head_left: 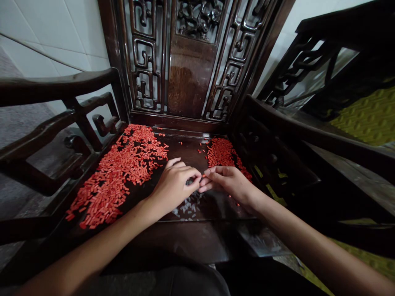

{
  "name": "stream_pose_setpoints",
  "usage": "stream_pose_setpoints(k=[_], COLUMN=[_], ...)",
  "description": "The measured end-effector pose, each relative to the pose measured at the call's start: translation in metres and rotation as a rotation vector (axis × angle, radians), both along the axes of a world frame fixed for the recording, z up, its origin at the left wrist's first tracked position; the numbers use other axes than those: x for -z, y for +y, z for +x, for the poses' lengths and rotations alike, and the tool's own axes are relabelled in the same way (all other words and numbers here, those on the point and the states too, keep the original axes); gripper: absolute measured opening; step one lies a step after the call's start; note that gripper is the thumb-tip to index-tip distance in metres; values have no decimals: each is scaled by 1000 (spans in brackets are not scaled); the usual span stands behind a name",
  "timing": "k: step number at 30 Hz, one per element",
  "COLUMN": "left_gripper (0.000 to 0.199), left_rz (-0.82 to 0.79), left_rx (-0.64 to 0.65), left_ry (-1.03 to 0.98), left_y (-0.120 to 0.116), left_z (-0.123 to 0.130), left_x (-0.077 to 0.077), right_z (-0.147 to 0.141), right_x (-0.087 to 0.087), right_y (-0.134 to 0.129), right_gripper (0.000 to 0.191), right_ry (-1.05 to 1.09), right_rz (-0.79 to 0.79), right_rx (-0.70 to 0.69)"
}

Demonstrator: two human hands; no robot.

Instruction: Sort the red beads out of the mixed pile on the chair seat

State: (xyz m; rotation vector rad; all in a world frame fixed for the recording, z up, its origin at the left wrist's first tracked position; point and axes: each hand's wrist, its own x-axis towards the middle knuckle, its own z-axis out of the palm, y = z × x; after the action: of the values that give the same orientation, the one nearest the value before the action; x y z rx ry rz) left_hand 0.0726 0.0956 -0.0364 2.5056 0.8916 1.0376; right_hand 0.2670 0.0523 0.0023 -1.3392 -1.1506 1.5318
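My left hand (176, 181) is closed in a pinch above the chair seat, thumb and forefinger tips pressed together. Whatever they hold is too small to make out. Facing it, my right hand (230, 181) pinches a small red piece (203, 176), and the fingertips of both hands almost touch. Under the hands lie several small clear, whitish pieces (189, 207). A large spread of short red tube-like pieces (123, 164) covers the seat's left side. Beyond my right hand sits a smaller heap of red pieces (220, 152), partly hidden by that hand.
The dark wooden seat (188, 152) has a carved backrest (193, 78) behind it. A left armrest (55, 84) and a right armrest (314, 135) border it. Another carved chair (333, 49) stands at the right, near a yellow textured surface (370, 111).
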Motion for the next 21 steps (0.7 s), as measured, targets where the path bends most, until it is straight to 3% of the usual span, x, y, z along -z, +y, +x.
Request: stream_pose_setpoints(k=[21], left_gripper=[7], left_rz=[-42], left_rx=[-41], left_ry=[-15], left_y=[-1], left_z=[2], left_x=[0], right_z=[-1], right_x=[2], right_y=[1], right_gripper=[35], right_ry=[-24], right_rz=[2], right_rx=[15])
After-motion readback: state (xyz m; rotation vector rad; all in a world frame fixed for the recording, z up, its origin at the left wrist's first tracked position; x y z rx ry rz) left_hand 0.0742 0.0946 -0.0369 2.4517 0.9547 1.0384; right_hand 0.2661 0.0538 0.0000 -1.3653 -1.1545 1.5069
